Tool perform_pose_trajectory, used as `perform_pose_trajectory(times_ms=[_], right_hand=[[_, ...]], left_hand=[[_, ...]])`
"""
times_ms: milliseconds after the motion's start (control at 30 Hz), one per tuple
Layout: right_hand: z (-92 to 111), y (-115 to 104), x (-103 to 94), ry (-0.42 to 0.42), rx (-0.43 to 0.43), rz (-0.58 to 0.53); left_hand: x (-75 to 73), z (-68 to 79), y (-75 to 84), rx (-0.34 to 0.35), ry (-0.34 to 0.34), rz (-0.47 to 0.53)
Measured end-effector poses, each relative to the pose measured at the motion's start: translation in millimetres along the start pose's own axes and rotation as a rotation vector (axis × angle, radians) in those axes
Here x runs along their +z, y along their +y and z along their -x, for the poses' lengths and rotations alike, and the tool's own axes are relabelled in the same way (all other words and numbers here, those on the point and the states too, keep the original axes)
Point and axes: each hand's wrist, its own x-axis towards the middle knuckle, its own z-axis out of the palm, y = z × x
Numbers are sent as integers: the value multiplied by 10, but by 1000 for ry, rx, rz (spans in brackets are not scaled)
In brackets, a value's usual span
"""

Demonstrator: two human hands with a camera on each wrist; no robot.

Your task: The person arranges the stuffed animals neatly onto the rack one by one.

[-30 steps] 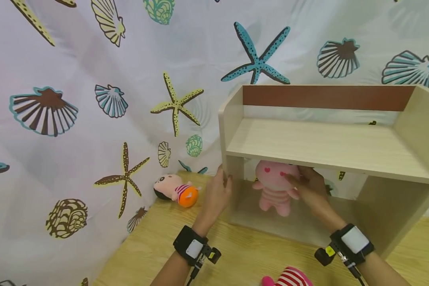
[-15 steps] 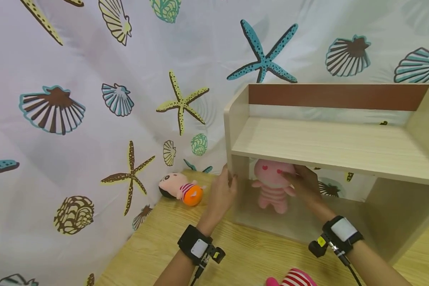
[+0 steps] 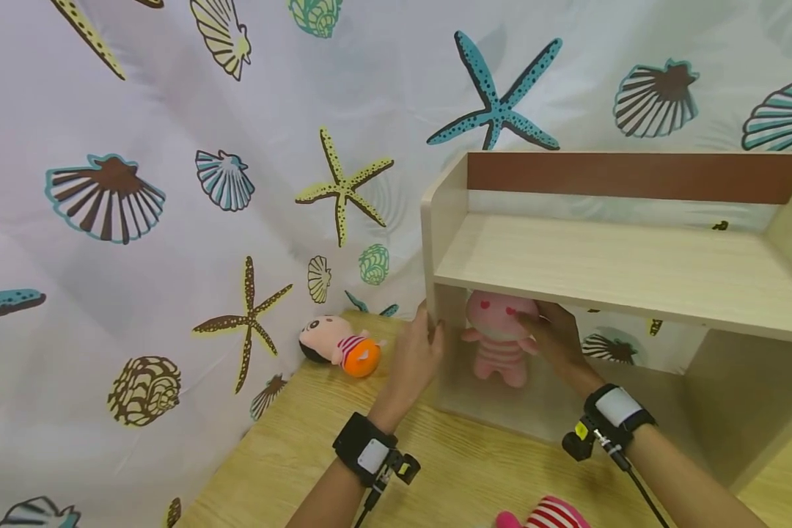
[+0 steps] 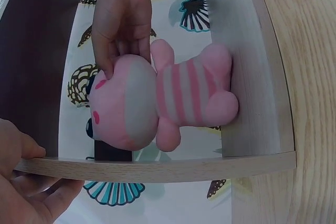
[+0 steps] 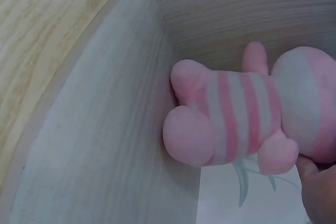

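Observation:
A pink plush toy (image 3: 500, 355) with a striped body and heart cheeks stands upright in the lower compartment of a pale wooden shelf unit (image 3: 614, 253). My right hand (image 3: 558, 339) holds it at the side of its head, seen also in the left wrist view. In that view its feet touch the compartment's bottom board. My left hand (image 3: 414, 361) grips the shelf's left side panel (image 4: 157, 170), thumb on one face and fingers on the other. The top of the plush's head is hidden behind the middle board in the head view.
A doll (image 3: 340, 347) with an orange bottom lies on the wooden table (image 3: 290, 447) left of the shelf. A red-and-white striped plush (image 3: 549, 515) is partly visible at the near edge. Behind hangs a seashell-print cloth (image 3: 251, 110).
My right hand and the pink plush have shifted a little left, closer to the shelf's left panel. The left hand keeps its grip on the panel. The head view has turned slightly left.

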Motion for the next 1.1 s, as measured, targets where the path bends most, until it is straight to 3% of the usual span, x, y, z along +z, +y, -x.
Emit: perform_pose_trajectory(times_ms=[367, 633, 933, 1100], right_hand=[[-124, 50, 45, 1, -88, 21], [-187, 82, 58, -27, -57, -6], [-137, 45, 21, -50, -25, -8], [-117, 28, -52, 1, -20, 94]], left_hand=[[6, 3, -6, -23, -34, 0], [12, 4, -16, -37, -33, 2], [4, 13, 9, -6, -7, 13], [13, 7, 3, -2, -7, 27]])
